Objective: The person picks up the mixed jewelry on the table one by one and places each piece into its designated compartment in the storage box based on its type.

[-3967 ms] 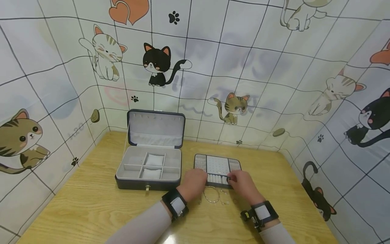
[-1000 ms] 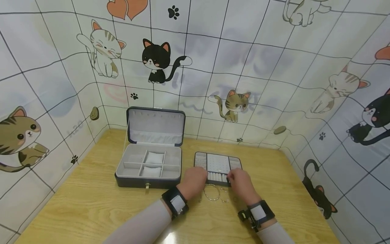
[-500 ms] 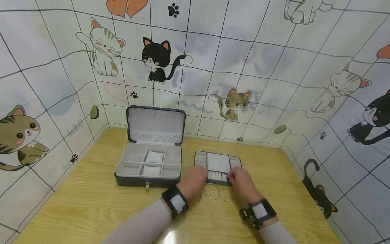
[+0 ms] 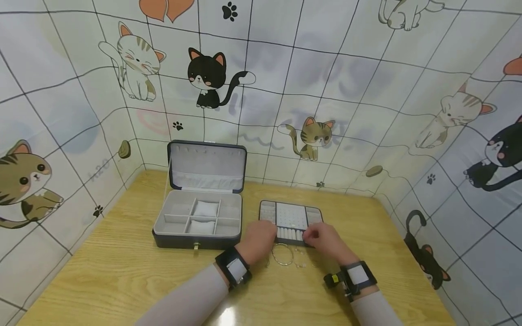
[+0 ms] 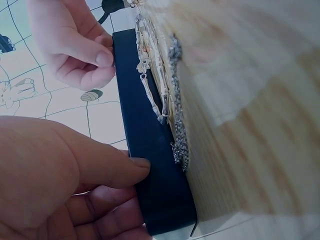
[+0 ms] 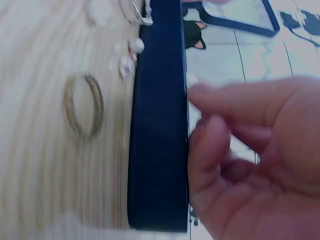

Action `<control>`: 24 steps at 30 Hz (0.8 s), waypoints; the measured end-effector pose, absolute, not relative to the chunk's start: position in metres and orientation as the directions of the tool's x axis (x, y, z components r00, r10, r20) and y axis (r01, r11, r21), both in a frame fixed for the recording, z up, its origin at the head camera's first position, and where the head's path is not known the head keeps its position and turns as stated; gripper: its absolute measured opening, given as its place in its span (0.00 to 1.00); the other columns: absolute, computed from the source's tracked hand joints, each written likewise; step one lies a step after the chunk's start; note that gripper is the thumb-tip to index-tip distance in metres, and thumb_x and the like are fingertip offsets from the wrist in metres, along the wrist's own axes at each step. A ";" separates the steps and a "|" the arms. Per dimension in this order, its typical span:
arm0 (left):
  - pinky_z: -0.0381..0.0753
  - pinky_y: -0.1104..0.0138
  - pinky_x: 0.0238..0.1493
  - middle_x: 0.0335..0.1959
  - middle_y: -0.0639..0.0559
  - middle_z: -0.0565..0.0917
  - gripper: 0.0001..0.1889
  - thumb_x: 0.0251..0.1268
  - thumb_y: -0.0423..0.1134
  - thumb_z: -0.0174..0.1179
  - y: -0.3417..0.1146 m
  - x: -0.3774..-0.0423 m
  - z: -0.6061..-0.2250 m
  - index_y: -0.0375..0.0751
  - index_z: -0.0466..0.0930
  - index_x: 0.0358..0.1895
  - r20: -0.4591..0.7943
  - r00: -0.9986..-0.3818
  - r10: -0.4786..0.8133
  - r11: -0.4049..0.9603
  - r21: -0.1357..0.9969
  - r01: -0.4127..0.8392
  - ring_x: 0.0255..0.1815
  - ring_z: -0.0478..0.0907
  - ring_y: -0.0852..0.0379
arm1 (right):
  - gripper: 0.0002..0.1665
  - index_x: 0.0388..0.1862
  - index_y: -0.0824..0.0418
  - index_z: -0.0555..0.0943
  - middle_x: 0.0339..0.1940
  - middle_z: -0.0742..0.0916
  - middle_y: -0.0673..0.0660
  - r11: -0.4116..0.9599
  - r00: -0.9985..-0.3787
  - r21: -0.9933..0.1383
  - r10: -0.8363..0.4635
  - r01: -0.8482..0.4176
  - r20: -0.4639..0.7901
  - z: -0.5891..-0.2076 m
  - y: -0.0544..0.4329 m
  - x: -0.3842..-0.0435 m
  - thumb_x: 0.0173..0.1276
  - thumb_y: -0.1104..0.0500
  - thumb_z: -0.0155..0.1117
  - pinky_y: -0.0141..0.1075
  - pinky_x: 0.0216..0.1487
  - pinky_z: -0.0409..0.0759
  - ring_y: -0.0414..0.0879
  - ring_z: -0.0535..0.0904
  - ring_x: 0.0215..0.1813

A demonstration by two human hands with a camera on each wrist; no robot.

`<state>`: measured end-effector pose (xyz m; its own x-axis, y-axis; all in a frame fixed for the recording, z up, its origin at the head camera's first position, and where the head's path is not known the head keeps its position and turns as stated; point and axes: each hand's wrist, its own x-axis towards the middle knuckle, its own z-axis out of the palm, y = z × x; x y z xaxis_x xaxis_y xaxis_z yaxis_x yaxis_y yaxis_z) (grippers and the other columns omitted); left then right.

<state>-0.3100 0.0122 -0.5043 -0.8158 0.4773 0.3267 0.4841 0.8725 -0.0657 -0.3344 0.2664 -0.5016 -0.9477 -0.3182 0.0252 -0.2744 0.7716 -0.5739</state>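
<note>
A shallow jewelry tray (image 4: 291, 216) with a dark rim, pale compartments and ring rolls lies on the table. My left hand (image 4: 259, 239) holds its near left corner; in the left wrist view the thumb (image 5: 120, 170) presses the dark front side. My right hand (image 4: 325, 241) is at the near right end of the ring rolls, its fingers bent; whether a small item is between the fingertips is not visible. Before the tray lie a bangle (image 4: 292, 256), a silvery chain (image 5: 177, 100), pearl earrings (image 6: 136, 46) and a gold-coloured ring (image 6: 98, 102).
Left of the tray stands a dark jewelry box (image 4: 175, 242), its lid (image 4: 208, 165) raised, with two pale cushions among its compartments. Cat-patterned sheeting (image 4: 265, 108) surrounds the wooden table (image 4: 110, 271) at the back and sides.
My right hand has turned slightly and its wrist has shifted right, while the fingers stay by the tray's right end. The left hand keeps its hold on the tray.
</note>
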 end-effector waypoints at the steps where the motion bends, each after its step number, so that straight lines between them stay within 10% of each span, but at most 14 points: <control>1: 0.73 0.65 0.19 0.23 0.55 0.83 0.08 0.71 0.38 0.65 0.012 -0.310 -0.504 0.49 0.86 0.30 0.326 -0.816 0.477 0.873 -0.068 0.483 0.23 0.77 0.59 | 0.08 0.33 0.52 0.88 0.34 0.87 0.48 0.756 -0.938 -0.589 -0.345 -0.286 0.012 -0.501 0.269 -0.336 0.66 0.66 0.74 0.34 0.41 0.80 0.42 0.79 0.38; 10: 0.74 0.65 0.19 0.24 0.56 0.83 0.08 0.71 0.38 0.65 0.012 -0.309 -0.503 0.49 0.87 0.31 0.313 -0.822 0.476 0.875 -0.072 0.479 0.23 0.77 0.59 | 0.08 0.31 0.54 0.87 0.34 0.84 0.52 0.634 -0.846 -0.672 -0.533 -0.382 -0.022 -0.500 0.286 -0.338 0.60 0.65 0.79 0.33 0.40 0.80 0.41 0.77 0.36; 24: 0.72 0.65 0.18 0.24 0.55 0.82 0.06 0.71 0.39 0.65 0.014 -0.311 -0.506 0.49 0.88 0.33 0.285 -0.839 0.464 0.882 -0.057 0.469 0.23 0.75 0.59 | 0.10 0.26 0.48 0.87 0.25 0.84 0.42 0.747 -0.821 -0.510 -0.556 -0.427 -0.128 -0.492 0.283 -0.330 0.57 0.63 0.80 0.33 0.32 0.79 0.38 0.77 0.28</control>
<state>-0.3109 0.0143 -0.5059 -0.8387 0.4642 0.2847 0.4686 0.8816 -0.0571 -0.3295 0.2827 -0.4915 -0.8214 -0.5559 -0.1277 -0.4265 0.7472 -0.5096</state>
